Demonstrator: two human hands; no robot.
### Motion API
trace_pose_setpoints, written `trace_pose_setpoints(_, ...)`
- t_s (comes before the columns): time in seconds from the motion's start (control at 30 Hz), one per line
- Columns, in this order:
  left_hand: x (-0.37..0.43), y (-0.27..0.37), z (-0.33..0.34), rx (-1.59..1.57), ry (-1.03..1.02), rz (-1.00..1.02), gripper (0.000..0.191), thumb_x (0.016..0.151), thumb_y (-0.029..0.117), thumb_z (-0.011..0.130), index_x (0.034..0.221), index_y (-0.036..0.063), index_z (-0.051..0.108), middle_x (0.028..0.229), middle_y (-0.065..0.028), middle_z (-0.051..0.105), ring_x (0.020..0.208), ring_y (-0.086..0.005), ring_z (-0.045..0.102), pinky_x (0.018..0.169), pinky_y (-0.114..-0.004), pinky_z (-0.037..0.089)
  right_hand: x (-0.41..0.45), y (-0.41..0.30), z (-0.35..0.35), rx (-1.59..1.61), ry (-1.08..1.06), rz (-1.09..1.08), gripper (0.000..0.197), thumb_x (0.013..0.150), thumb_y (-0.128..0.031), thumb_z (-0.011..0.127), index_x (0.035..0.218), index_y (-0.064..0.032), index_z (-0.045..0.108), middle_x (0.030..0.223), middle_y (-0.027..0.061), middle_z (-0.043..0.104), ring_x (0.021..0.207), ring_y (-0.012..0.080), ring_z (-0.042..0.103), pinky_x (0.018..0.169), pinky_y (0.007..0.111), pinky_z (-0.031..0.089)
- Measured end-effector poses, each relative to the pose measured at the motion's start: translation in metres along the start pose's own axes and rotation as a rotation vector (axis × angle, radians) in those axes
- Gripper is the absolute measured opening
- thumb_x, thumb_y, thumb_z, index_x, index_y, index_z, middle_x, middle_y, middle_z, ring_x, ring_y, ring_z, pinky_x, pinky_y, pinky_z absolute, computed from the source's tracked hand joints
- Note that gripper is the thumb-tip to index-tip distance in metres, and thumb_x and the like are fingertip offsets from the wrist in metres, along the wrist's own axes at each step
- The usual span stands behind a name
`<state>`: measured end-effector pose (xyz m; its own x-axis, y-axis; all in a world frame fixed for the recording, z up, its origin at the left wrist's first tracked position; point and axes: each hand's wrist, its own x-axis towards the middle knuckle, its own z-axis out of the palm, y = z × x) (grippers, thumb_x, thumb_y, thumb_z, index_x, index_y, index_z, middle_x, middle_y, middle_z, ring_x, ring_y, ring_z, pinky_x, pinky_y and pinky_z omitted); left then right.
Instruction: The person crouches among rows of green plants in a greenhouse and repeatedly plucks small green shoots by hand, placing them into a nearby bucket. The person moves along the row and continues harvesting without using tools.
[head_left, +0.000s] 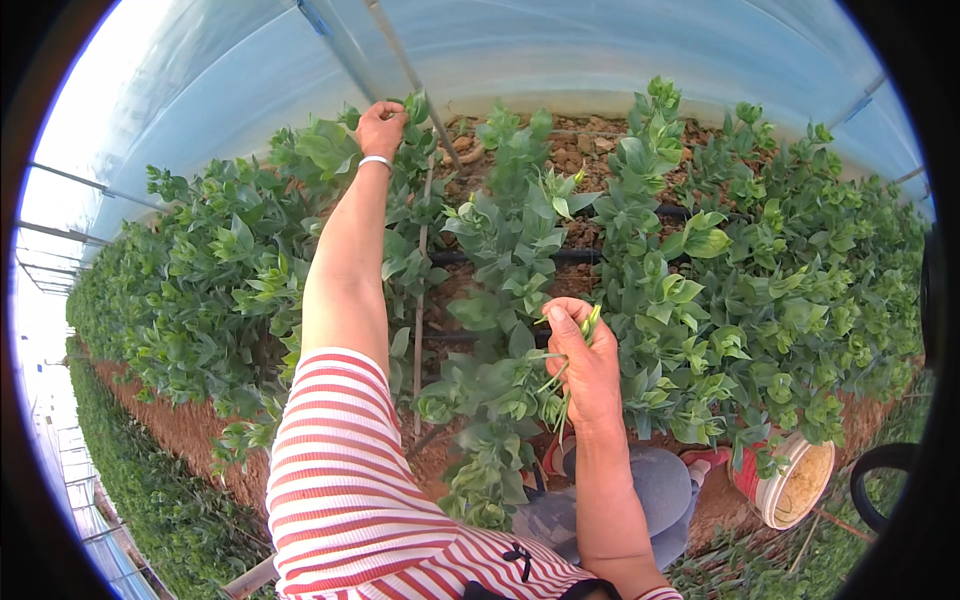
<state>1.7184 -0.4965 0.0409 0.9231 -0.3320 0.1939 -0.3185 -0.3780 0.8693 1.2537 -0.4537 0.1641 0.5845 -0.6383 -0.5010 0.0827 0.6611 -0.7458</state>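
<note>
My left hand, a pale band on its wrist, is stretched far out to the bed's back edge. Its thumb and finger are pinched at the leafy tip of a green shoot; the fingers partly hide the exact hold. Nearer my body, my right hand is curled around a small bunch of picked green buds and thin stems. Pale yellow-green bud tips poke out above its fingers, and stem ends hang below the palm. Broad-leaved budding plants stand in rows under and around both hands.
A slanting metal pole rises beside my left hand, before the plastic greenhouse wall. Black irrigation pipes cross the reddish soil. A thin upright stake stands among the plants. At lower right, a tilted bucket rests near my feet.
</note>
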Motion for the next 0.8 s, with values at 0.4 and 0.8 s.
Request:
trace_pose_setpoints(0.4,-0.002,0.006,-0.007,-0.939,-0.161,-0.658,0.016,0.087,0.011,0.064,0.102,0.0131,0.059,0.076,-0.0014,0.057,0.059,-0.0142,0.045,0.055,-0.030,0.038,0.005,0.002,-0.005,0.137,-0.075,0.029,0.016,0.097,-0.025,0.065,0.100,-0.0092,0.063,0.067,-0.0104,0.041,0.053,0.0006,0.032,0.048,0.020,0.025)
trace_pose_setpoints(0.8,-0.200,0.187,-0.106,-0.572,-0.944,0.161,0.077,0.085,0.002,0.062,0.153,0.0089,0.025,0.065,0.0031,0.051,0.058,-0.0071,0.045,0.056,-0.024,0.035,0.025,-0.001,-0.014,0.268,-0.220,-0.013,0.029,0.099,-0.030,0.062,0.115,-0.0064,0.061,0.071,-0.0078,0.043,0.053,0.0008,0.033,0.046,0.017,0.024)
